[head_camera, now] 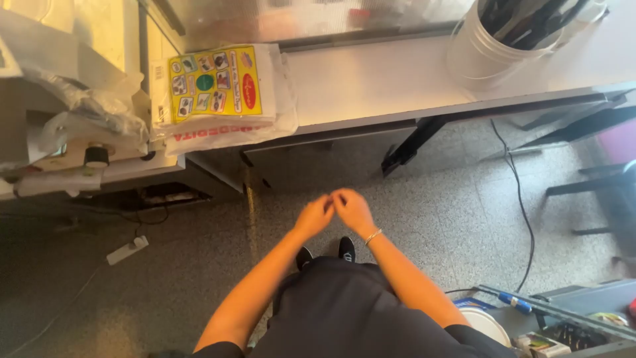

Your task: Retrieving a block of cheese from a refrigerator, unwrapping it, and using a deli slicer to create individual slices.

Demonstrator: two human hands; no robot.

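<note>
My left hand (314, 216) and my right hand (353, 209) meet in front of me above the speckled floor, fingertips touching each other. The fingers are pinched together; whether something small sits between them I cannot tell. A thin bracelet (373, 236) circles my right wrist. Below the hands I see my dark clothing and two black shoes (324, 252). Both hands hang short of the steel counter (371, 86), apart from it.
A stack of plastic packs with a yellow printed label (215, 86) lies on the counter's left end. A white bucket (490, 50) of dark tools stands at the right. A cable (520, 199) and a power strip (127, 250) lie on the floor. A cluttered box (563, 325) sits lower right.
</note>
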